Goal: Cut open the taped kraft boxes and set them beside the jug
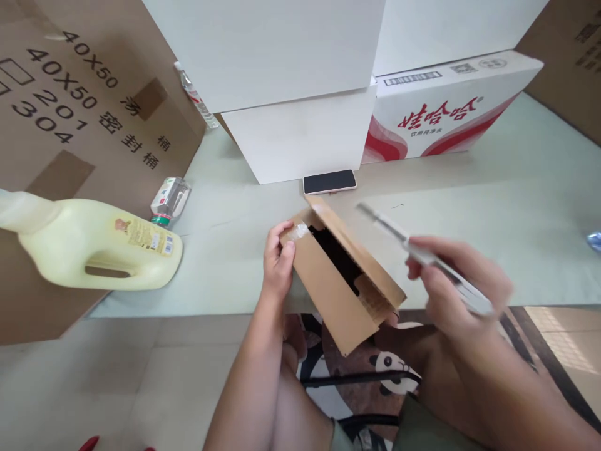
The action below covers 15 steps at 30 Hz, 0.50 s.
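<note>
My left hand (278, 258) grips the upper left corner of a small brown cardboard box (323, 285), near a piece of clear tape. The box is tilted over the table's front edge, its lid flap (354, 241) partly raised. Something black (339, 255) shows through the gap inside; its kind I cannot make out. My right hand (457, 275), blurred by motion, is closed around a white utility knife (436, 260). The knife's blade end points up and left, apart from the box and above the table.
A dark-screened phone (330, 181) lies behind the box, against white cartons (300, 138). On the left are a yellow jug (107, 241), a small plastic bottle (171, 197) and a large cardboard carton (84, 106). A printed white carton (436, 119) stands at the back right of the table (516, 207).
</note>
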Tool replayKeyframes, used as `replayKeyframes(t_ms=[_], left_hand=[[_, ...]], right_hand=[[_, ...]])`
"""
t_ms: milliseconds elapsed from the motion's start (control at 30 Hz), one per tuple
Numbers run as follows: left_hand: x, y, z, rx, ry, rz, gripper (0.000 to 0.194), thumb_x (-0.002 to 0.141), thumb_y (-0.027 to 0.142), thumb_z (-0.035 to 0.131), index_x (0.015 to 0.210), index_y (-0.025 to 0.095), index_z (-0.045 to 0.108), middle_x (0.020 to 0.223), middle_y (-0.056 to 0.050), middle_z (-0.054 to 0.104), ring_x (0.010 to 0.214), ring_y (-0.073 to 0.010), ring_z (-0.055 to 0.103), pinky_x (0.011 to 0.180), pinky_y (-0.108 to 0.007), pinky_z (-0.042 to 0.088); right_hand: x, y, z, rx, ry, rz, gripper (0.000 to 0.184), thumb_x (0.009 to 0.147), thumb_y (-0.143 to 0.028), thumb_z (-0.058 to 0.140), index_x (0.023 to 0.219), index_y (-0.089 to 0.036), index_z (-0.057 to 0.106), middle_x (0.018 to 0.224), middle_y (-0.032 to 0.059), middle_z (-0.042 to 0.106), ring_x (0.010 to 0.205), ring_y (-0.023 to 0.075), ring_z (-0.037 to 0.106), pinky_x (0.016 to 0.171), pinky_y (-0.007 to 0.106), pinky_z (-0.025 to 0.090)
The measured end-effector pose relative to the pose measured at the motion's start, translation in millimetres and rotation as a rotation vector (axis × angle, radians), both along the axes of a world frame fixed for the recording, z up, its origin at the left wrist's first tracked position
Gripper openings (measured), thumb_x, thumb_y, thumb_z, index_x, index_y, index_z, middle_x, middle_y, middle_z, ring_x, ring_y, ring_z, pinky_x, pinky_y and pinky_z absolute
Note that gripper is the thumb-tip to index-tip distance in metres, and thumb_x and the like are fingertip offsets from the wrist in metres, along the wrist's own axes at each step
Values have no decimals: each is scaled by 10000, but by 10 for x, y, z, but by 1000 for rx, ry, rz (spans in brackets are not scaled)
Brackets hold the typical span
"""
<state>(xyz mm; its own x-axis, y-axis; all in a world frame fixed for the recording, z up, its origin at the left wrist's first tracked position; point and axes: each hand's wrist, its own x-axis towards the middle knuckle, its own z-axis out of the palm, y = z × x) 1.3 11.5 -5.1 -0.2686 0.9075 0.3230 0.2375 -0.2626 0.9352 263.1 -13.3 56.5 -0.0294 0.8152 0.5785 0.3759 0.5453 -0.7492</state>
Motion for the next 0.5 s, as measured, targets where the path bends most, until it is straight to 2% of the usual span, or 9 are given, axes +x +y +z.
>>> replayKeyframes(t_ms=[67, 133, 267, 333, 400, 467, 500], left_hand=[[-29, 15, 24, -11, -79, 41, 463, 858, 602, 596, 1160, 252, 619, 1208, -76, 646, 1120, -263, 614, 944, -396, 501], [-66, 35, 56, -32, -203, 80, 446, 828, 588, 623, 1136, 265, 619, 1198, -62, 643, 1072, -246, 620, 892, -372, 513], [-119, 78, 125, -46, -391, 149, 404, 805, 555, 631, 1092, 273, 597, 1164, -53, 645, 990, -221, 627, 810, -345, 524], [-118, 90, 151, -39, -423, 172, 393, 799, 546, 631, 1072, 266, 589, 1128, -53, 652, 954, -215, 628, 785, -339, 527], [-104, 90, 161, -33, -431, 179, 385, 797, 537, 634, 1063, 263, 590, 1103, -48, 657, 929, -208, 629, 770, -335, 528], [-96, 85, 151, -35, -416, 172, 371, 812, 530, 626, 1074, 270, 593, 1094, -41, 660, 918, -206, 634, 755, -332, 527], [-97, 81, 138, -39, -403, 164, 366, 825, 531, 616, 1087, 277, 592, 1096, -39, 662, 916, -207, 638, 750, -334, 527]], right_hand=[[49, 130, -133, -111, -18, -94, 178, 907, -258, 545, 1052, -252, 648, 824, 28, 716, 609, 180, 657, 589, 333, 540], [79, 281, -284, -222, -125, -154, 177, 906, -295, 537, 1042, -236, 634, 893, 49, 725, 698, 198, 681, 662, 345, 550], [93, 551, -575, -408, -476, -223, 445, 825, -333, 581, 1246, -193, 620, 1121, 142, 675, 951, 298, 670, 795, 423, 537], [88, 626, -637, -475, -543, -217, 540, 799, -348, 601, 1306, -164, 605, 1221, 186, 617, 1073, 343, 633, 876, 476, 520], [95, 610, -575, -448, -491, -223, 450, 799, -360, 608, 1201, -166, 657, 1237, 194, 592, 1154, 369, 591, 938, 520, 491], [127, 462, -384, -320, -325, -154, 211, 853, -349, 565, 954, -201, 677, 1079, 145, 630, 1057, 327, 619, 894, 496, 508], [154, 338, -255, -242, -219, -79, 172, 895, -331, 524, 839, -216, 640, 951, 107, 632, 947, 283, 633, 838, 455, 524]])
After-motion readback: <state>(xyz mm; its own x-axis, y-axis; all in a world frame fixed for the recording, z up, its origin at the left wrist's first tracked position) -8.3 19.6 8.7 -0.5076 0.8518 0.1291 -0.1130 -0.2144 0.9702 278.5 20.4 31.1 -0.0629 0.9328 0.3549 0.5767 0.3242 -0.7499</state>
